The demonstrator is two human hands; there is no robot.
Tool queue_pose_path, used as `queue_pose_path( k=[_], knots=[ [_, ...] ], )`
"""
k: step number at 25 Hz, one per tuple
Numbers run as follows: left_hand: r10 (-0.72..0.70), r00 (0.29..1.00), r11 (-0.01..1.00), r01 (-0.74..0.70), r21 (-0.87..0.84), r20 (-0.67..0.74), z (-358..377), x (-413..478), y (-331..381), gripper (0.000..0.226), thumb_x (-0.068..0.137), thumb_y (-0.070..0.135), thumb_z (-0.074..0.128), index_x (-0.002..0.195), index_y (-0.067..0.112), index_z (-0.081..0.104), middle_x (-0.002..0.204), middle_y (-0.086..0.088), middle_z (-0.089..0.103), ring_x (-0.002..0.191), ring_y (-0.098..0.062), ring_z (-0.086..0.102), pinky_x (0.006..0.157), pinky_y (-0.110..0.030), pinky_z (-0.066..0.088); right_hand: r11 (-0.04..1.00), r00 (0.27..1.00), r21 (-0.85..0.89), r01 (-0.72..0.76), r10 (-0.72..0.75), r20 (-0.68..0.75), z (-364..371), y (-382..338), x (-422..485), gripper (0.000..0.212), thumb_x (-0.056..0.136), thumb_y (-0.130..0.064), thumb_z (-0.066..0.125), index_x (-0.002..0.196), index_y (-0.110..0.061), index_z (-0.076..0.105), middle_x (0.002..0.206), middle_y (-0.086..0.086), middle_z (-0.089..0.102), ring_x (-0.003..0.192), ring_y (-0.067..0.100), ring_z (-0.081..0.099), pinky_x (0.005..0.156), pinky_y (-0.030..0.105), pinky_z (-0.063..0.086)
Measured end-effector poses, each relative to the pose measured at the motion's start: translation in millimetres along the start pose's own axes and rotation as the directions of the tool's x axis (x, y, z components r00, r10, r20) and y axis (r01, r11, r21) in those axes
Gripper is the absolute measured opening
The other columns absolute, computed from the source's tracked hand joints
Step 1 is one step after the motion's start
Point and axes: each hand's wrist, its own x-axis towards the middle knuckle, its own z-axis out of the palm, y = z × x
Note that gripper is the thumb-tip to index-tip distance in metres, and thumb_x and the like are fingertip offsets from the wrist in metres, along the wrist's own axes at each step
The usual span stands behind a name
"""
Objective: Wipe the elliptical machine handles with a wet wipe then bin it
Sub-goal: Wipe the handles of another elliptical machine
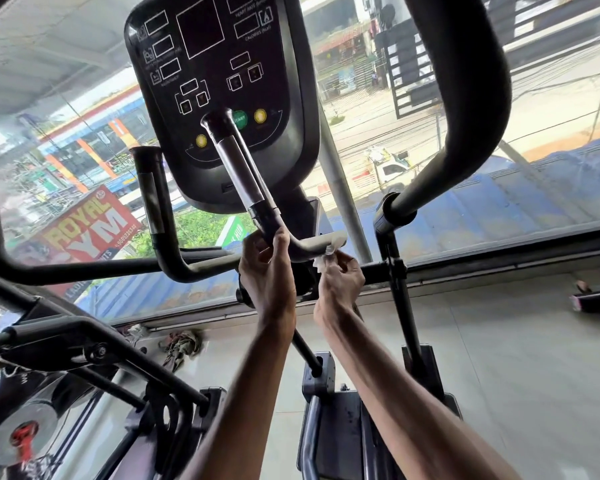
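Pinching the wipe [323,258] in our right hand [340,280], crumpled, touching the underside of the inner handle [321,243] below the console [219,81]. Left hand [267,268] is curled round the same handle at its bend, bracing it. To do this well we'd open the wipe out, wrap it round the bar and drag along the full length, then do the outer arms [465,98]. No bin in view, so no contents to report.
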Motion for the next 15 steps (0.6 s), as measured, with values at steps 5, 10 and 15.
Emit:
queue_pose_path(
  k=[5, 10, 15],
  knots=[
    [-0.027, 1.000, 1.000, 0.027, -0.014, 0.000, 0, -3, 5, 0.012, 0.093, 0.028, 0.070, 0.088, 0.017, 0.067, 0.066, 0.025, 0.065, 0.064, 0.008, 0.057, 0.067, -0.026, 0.042, 0.987, 0.987, -0.037, -0.155, 0.154, -0.035, 3, -25, 49, 0.016, 0.099, 0.002, 0.059, 0.109, -0.007, 0.068, 0.099, 0.006, 0.072, 0.076, 0.016, 0.067, 0.060, 0.015, 0.053],
    [-0.028, 1.000, 0.999, 0.028, -0.038, -0.008, 2, -4, 5, 0.018, 0.093, 0.024, 0.069, 0.079, 0.019, 0.060, 0.062, 0.023, 0.061, 0.061, 0.004, 0.053, 0.066, -0.030, 0.040, 0.985, 0.995, -0.139, -0.100, 0.102, 0.008, -2, -23, 50, 0.011, 0.095, -0.006, 0.071, 0.089, -0.016, 0.074, 0.084, -0.002, 0.075, 0.079, 0.012, 0.071, 0.076, 0.020, 0.058],
    [-0.019, 1.000, 0.998, 0.018, -0.059, -0.009, 3, -6, 7, 0.018, 0.094, 0.023, 0.069, 0.079, 0.020, 0.058, 0.062, 0.024, 0.059, 0.062, 0.004, 0.051, 0.067, -0.029, 0.039, 0.990, 0.998, -0.122, -0.066, 0.066, -0.004, -3, -30, 46, 0.008, 0.097, -0.005, 0.069, 0.096, -0.012, 0.073, 0.081, -0.003, 0.071, 0.075, 0.008, 0.072, 0.079, 0.016, 0.058]
  ],
)
